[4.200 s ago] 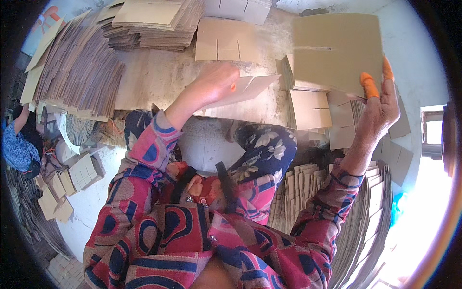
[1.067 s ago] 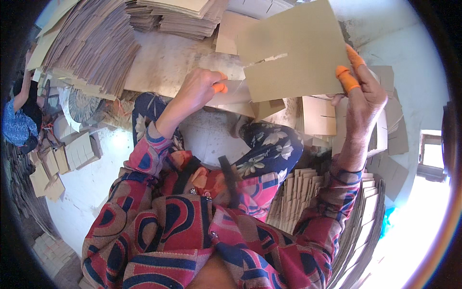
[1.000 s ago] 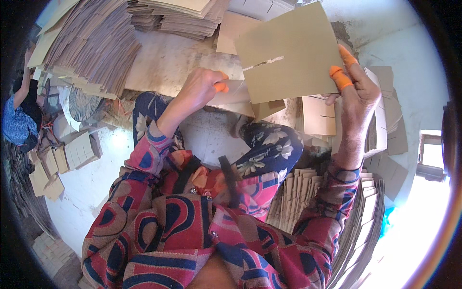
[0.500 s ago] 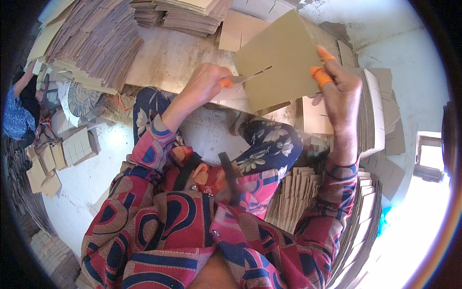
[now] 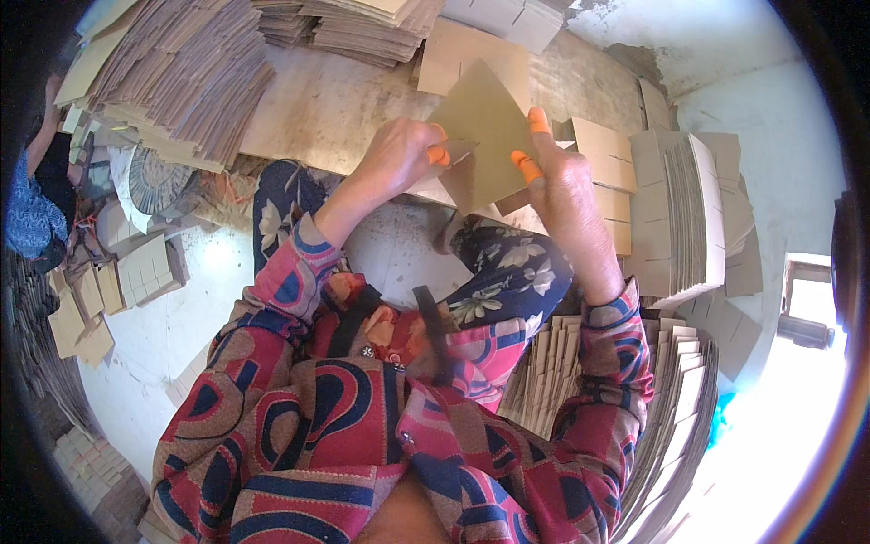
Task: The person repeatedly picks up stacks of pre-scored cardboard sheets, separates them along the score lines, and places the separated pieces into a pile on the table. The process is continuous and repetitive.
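Above my lap, my right hand (image 5: 560,177) grips the right edge of a tan cardboard sheet (image 5: 492,122), which is tilted with one corner pointing up. My left hand (image 5: 403,154) is closed, thumb and fingers pinched at a second cardboard piece (image 5: 460,179) seen nearly edge-on. This piece meets the sheet's left side near a slit; how deep it sits there I cannot tell. Orange covers wrap fingertips on both hands. Behind the sheet, another flat cardboard piece (image 5: 444,59) lies on a wooden board (image 5: 304,104).
Tall cardboard stacks stand at the far left (image 5: 177,72) and far middle (image 5: 367,27). Slit cardboard pieces (image 5: 603,154) and an upright stack (image 5: 698,218) are at the right. More cardboard rows (image 5: 548,367) stand beside my right leg. Another person (image 5: 36,213) is at the left edge.
My right hand has moved left and slightly down, bringing the sheet closer to my left hand and turning it narrower to view. My left hand has shifted slightly right.
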Motion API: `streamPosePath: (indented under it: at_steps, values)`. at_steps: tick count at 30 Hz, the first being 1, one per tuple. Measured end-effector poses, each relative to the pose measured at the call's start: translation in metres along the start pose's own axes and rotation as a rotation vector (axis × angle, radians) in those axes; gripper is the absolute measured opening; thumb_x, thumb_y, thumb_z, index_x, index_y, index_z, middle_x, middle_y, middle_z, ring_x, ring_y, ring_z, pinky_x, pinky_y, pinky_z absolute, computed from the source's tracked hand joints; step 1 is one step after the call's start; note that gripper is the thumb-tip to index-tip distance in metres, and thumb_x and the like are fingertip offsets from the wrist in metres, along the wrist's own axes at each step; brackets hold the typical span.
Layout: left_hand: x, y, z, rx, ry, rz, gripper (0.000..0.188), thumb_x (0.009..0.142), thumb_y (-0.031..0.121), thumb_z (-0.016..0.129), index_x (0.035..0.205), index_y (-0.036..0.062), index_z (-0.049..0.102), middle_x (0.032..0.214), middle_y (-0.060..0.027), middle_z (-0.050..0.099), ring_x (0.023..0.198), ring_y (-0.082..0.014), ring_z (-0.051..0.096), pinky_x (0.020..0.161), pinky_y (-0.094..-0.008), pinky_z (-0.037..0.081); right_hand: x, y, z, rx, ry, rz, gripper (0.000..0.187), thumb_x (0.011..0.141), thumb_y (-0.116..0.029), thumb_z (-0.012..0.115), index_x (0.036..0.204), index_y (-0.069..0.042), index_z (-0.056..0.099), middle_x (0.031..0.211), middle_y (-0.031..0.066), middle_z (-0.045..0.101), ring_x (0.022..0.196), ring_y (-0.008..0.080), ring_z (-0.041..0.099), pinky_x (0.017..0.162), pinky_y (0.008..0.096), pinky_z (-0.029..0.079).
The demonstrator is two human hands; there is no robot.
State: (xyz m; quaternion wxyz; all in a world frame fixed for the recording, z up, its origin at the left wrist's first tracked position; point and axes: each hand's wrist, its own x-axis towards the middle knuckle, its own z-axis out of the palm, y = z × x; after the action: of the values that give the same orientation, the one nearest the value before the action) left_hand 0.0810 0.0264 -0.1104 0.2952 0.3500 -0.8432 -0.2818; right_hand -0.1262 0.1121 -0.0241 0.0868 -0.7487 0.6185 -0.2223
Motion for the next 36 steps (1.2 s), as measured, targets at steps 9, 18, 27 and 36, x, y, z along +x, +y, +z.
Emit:
streamPosePath:
  at_steps: [9,18,27,36]
  values:
    - [-0.003,0.007,0.007,0.047,-0.016,-0.041,0.011,0.075,0.009,0.071,0.085,0.0039,0.07,0.072,-0.0188,0.064,0.066,-0.0352,0.063,0.06,-0.0406,0.049,-0.027,0.005,0.068,-0.419,0.02,-0.053,0.067,0.085,-0.023,0.065,0.136,0.009,0.034,0.069,0.0131,0.062,0.06,0.0281,0.065,0.05,0.0392,0.051]
    - [-0.007,0.009,0.006,0.032,-0.008,-0.025,0.014,0.074,0.013,0.07,0.079,0.0026,0.063,0.069,-0.0203,0.06,0.068,-0.0388,0.061,0.06,-0.0455,0.048,0.017,0.019,0.016,-0.264,-0.155,0.186,0.094,0.078,-0.058,0.067,0.132,0.014,0.038,0.118,0.0324,0.056,0.118,0.0412,0.052,0.105,0.0586,0.028]
    - [-0.007,0.001,-0.001,0.022,0.054,0.037,0.022,0.072,0.01,0.074,0.092,0.0026,0.067,0.082,-0.0172,0.065,0.074,-0.0336,0.064,0.063,-0.0391,0.05,-0.002,0.03,0.026,-0.088,-0.18,-0.025,0.029,0.078,-0.012,0.066,0.101,0.0,0.053,0.081,0.0196,0.065,0.079,0.0406,0.063,0.07,0.0465,0.05]
    - [-0.009,0.002,0.009,-0.176,0.423,0.031,0.064,0.064,-0.006,0.078,0.124,0.0044,0.058,0.107,-0.0145,0.066,0.087,-0.0259,0.064,0.076,-0.0333,0.053,-0.005,0.036,0.039,-0.085,-0.034,-0.16,0.021,0.073,0.004,0.057,0.092,-0.004,0.056,0.077,0.0182,0.064,0.074,0.0361,0.064,0.063,0.0436,0.05]
